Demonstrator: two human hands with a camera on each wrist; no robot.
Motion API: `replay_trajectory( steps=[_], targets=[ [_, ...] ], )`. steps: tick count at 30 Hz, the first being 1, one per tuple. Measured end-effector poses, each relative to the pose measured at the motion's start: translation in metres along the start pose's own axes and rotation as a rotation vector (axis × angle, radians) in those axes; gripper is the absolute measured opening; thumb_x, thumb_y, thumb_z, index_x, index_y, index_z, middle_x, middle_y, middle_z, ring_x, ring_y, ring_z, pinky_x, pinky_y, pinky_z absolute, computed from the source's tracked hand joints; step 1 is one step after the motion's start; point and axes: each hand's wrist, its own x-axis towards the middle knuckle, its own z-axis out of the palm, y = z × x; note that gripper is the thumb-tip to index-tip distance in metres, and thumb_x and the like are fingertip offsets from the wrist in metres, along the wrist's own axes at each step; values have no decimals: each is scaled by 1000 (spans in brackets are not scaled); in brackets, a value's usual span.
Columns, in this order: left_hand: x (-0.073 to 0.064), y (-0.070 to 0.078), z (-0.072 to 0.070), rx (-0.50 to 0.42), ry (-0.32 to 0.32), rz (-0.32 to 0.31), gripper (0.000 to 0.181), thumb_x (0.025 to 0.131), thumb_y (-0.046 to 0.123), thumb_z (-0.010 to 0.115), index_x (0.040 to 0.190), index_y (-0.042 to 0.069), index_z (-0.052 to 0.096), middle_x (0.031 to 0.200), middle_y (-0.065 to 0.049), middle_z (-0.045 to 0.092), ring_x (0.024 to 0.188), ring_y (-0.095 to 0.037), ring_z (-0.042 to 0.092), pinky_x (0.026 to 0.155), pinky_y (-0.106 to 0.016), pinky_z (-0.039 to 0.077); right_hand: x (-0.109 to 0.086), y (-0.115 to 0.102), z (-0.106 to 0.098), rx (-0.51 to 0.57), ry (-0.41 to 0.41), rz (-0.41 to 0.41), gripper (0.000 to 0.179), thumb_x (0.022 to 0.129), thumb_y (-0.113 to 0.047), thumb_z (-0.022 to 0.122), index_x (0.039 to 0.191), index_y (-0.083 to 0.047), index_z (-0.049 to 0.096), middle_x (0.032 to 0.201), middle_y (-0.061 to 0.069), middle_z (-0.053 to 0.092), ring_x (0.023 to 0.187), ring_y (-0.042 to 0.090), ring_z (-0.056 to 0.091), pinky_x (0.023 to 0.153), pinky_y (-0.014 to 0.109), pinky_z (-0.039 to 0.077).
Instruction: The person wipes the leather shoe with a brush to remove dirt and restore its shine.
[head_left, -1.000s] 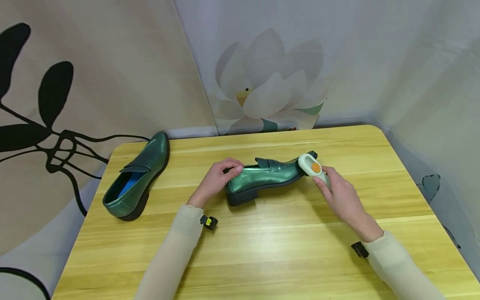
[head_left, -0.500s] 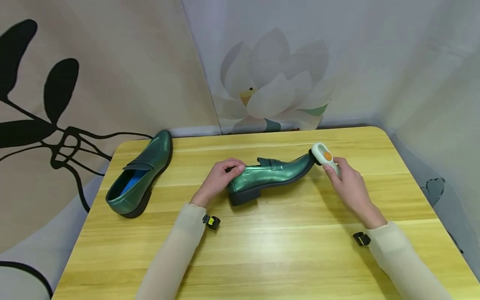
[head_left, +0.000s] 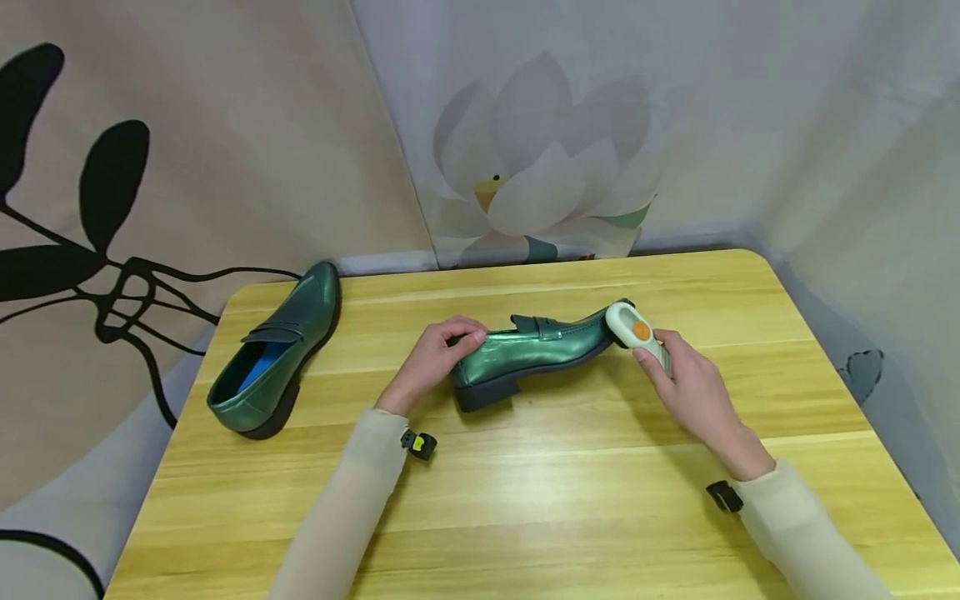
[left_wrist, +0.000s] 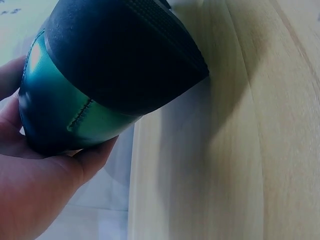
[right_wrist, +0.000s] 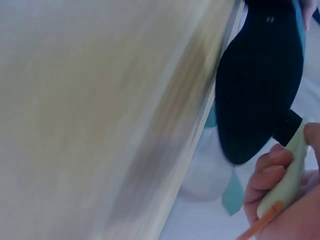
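My left hand [head_left: 435,360] grips the heel end of a shiny green loafer [head_left: 551,346], thumb on the near side of its collar. The shoe's toe points right and is raised off the table. In the left wrist view the dark heel [left_wrist: 125,60] and stitched back seam face the camera. My right hand [head_left: 693,392] holds a pale shoe brush [head_left: 637,327] with an orange button, its head against the toe. Dark bristles [right_wrist: 287,127] meet the toe beside the black sole [right_wrist: 260,80] in the right wrist view.
A matching green loafer [head_left: 281,354] with a blue insole stands at the table's left edge. The wooden table [head_left: 525,517] backs onto a fabric backdrop [head_left: 540,150] printed with a flower and dark leaves.
The brush went out to the tip of the toe, then came back slightly left over it. My left hand keeps its grip on the loafer, which stays put.
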Motion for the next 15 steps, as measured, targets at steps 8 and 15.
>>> replay_trajectory(
  steps=[8, 15],
  targets=[
    [0, 2, 4, -19, -14, -30, 28, 106, 16, 60, 122, -4, 73, 132, -18, 64, 130, -34, 54, 117, -50, 35, 3, 7, -1, 7, -2, 42, 48, 109, -35, 54, 135, 6, 55, 92, 16, 64, 70, 28, 54, 61, 41, 44],
    [-8, 26, 0, -5, -12, -23, 27, 107, 13, 59, 119, -7, 72, 129, -19, 65, 127, -36, 55, 114, -51, 38, -10, -18, 12, -49, 39, -204, 41, 99, -19, 72, 128, 5, 57, 103, 18, 68, 76, 29, 63, 63, 50, 54]
  ],
)
